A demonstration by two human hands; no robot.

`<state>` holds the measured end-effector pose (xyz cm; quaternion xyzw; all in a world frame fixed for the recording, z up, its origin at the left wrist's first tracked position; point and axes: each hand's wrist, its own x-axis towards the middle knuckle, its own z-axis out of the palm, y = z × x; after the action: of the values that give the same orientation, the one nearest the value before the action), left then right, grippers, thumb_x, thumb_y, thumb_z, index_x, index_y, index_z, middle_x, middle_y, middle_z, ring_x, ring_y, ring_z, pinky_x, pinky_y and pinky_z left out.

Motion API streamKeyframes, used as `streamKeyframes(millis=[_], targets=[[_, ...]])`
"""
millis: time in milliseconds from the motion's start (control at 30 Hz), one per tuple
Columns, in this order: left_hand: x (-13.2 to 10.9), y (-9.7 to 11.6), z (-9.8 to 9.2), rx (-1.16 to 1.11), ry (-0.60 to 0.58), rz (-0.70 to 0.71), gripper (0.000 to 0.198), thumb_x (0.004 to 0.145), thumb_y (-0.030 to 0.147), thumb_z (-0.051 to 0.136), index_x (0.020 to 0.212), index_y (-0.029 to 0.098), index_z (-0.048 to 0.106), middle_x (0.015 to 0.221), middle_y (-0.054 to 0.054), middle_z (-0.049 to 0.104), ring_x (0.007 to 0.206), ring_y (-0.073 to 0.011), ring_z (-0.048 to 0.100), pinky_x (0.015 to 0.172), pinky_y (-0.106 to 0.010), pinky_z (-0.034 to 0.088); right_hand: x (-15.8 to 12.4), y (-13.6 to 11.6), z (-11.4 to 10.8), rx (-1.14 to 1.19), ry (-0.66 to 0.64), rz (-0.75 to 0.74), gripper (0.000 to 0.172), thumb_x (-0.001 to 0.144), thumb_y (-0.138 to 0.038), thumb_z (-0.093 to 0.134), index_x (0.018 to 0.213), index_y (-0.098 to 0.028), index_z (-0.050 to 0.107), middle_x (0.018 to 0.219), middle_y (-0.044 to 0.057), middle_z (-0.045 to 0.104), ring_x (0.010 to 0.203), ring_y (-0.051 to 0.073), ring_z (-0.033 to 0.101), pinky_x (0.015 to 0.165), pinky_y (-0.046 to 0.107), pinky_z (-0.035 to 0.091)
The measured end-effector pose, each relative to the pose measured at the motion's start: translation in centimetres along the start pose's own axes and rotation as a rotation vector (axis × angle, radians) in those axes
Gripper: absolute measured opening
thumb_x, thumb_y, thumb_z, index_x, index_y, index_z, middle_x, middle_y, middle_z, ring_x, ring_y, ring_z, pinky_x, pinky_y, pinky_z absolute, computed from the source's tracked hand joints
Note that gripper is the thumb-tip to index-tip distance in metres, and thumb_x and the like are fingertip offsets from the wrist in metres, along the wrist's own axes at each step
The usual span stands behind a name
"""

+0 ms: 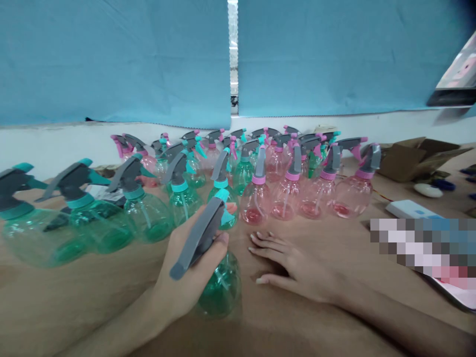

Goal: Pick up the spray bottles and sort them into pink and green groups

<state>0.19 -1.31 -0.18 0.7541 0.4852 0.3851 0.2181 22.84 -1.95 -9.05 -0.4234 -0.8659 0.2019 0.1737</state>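
My left hand is wrapped round the neck of a green spray bottle with a grey trigger head and turquoise nozzle. The bottle is close to me, at the table's middle; whether its base touches the wood I cannot tell. My right hand lies flat on the wooden table, fingers spread, holding nothing. Just beyond its fingertips stands a pink spray bottle, first of a row of pink ones. A row of green spray bottles runs off to the left.
Behind these rows stand several more pink and green spray bottles. At the right are an open cardboard box, a white oval object, a white and blue box and a blurred-out flat object. Blue cloth covers the wall.
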Motion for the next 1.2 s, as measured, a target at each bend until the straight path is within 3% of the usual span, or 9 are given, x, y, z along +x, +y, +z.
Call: streamKeyframes(millis=[267, 467, 633, 1000, 1200], targets=[[0.05, -0.13, 0.16, -0.069, -0.042, -0.013, 0.037, 0.079, 0.026, 0.054, 0.116, 0.031, 0.056, 0.075, 0.002, 0.063, 0.061, -0.0156, 0.058, 0.054, -0.024, 0.049, -0.09, -0.1, -0.03, 0.039, 0.033, -0.01, 0.061, 0.087, -0.056, 0.049, 0.14, -0.027, 0.038, 0.147, 0.004, 0.036, 0.137, 0.024, 0.028, 0.113, 0.046, 0.023], [0.09, -0.17, 0.13, -0.097, -0.051, 0.008, 0.038, 0.079, 0.024, 0.055, 0.116, 0.035, 0.056, 0.086, 0.004, 0.066, 0.068, -0.0143, 0.06, 0.063, -0.023, 0.052, 0.0, -0.19, -0.09, 0.008, 0.001, 0.007, 0.064, 0.088, -0.058, 0.046, 0.141, -0.023, 0.037, 0.148, 0.004, 0.035, 0.138, 0.022, 0.027, 0.114, 0.045, 0.022], [0.11, -0.07, 0.13, -0.082, -0.038, -0.005, 0.04, 0.077, 0.024, 0.056, 0.116, 0.034, 0.057, 0.077, 0.004, 0.064, 0.064, -0.015, 0.058, 0.058, -0.023, 0.051, 0.01, -0.02, 0.03, 0.019, 0.014, 0.0, 0.062, 0.088, -0.058, 0.047, 0.141, -0.026, 0.037, 0.148, 0.004, 0.035, 0.138, 0.023, 0.027, 0.113, 0.046, 0.023], [0.4, 0.26, 0.01, -0.12, -0.055, 0.003, 0.033, 0.077, 0.024, 0.055, 0.11, 0.03, 0.059, 0.082, 0.002, 0.062, 0.067, -0.0151, 0.058, 0.066, -0.025, 0.054, -0.02, -0.23, -0.06, 0.016, 0.021, 0.0, 0.063, 0.088, -0.057, 0.047, 0.14, -0.023, 0.039, 0.147, 0.005, 0.036, 0.137, 0.023, 0.028, 0.114, 0.044, 0.022], [0.18, 0.08, 0.07, -0.124, -0.049, 0.01, 0.037, 0.08, 0.025, 0.054, 0.116, 0.033, 0.056, 0.084, 0.004, 0.061, 0.067, -0.0133, 0.057, 0.065, -0.022, 0.053, 0.04, -0.19, -0.06, 0.008, 0.006, 0.006, 0.064, 0.088, -0.059, 0.046, 0.14, -0.022, 0.039, 0.148, 0.005, 0.035, 0.138, 0.023, 0.027, 0.114, 0.043, 0.022]])
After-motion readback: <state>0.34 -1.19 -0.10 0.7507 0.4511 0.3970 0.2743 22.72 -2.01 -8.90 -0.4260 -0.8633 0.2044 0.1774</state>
